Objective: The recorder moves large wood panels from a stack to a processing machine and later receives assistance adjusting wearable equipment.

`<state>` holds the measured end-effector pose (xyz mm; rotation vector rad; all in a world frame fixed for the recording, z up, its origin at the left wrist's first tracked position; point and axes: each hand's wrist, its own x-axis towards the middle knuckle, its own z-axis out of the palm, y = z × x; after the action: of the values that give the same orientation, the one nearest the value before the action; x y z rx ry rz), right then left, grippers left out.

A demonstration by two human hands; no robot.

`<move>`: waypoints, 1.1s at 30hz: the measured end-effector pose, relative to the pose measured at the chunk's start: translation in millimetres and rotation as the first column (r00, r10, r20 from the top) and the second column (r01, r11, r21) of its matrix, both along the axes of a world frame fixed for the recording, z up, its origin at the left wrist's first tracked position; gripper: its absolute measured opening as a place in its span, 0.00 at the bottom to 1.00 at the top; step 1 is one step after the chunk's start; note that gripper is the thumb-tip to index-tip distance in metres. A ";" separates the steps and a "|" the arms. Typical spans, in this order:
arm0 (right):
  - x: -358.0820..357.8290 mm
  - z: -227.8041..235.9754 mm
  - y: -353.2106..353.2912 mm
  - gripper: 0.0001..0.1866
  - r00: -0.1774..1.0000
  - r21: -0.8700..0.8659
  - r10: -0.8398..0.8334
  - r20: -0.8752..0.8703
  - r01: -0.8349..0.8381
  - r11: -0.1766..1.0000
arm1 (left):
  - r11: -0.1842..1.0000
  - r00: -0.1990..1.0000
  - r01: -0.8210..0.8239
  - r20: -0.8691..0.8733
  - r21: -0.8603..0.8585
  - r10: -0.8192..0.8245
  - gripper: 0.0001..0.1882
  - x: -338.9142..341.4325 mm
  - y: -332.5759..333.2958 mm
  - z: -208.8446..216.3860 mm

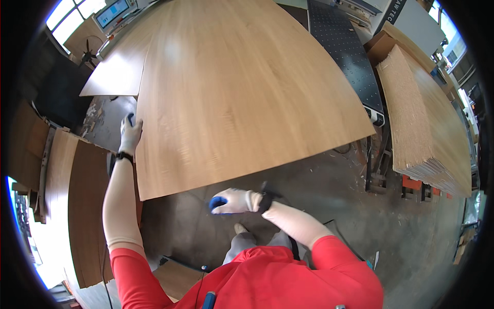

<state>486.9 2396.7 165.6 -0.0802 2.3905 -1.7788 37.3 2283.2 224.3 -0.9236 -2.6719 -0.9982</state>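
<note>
A large wood-grain panel (242,98) fills the middle of the view, its near edge slanting across in front of me. My left hand (130,135), in a white glove with blue on the finger side, is at the panel's left edge. Its thumb and fingers are apart, and the thumb side meets or nearly meets that edge. My right hand (231,201), gloved the same way, is in front of my body, short of the near edge and apart from the panel. Its fingers are curled in, with nothing showing in them.
A second board (117,72) adjoins the panel at the far left, near a monitor (112,13). On the right are a black perforated machine table (345,49) and a thick stack of boards (411,108). Another board stack (87,206) stands at my left.
</note>
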 end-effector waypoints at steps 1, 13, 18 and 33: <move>14.5 32.2 33.2 0.26 0.993 0.111 -0.120 0.021 0.117 0.987 | 0.993 0.999 0.020 0.045 0.120 -0.025 0.30 -3.1 -20.2 -9.3; 342.4 -61.5 515.6 0.34 0.259 0.521 -0.878 0.402 0.724 0.452 | 0.109 0.375 -0.884 0.829 0.455 -0.415 0.32 398.6 -36.5 -217.5; 366.0 -108.8 504.8 0.32 0.287 0.048 -0.889 0.358 0.945 0.324 | 0.038 0.428 -0.898 0.890 0.439 -0.159 0.33 398.5 106.7 -213.7; 165.7 54.9 438.1 0.27 0.497 -0.279 -0.777 0.385 0.866 0.416 | 0.268 0.809 -0.571 0.476 0.776 0.346 0.24 113.7 69.8 -124.6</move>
<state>652.6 2834.9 220.5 1.4339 1.8830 -2.5077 151.0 2353.0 99.7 0.2461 -1.7193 -2.0596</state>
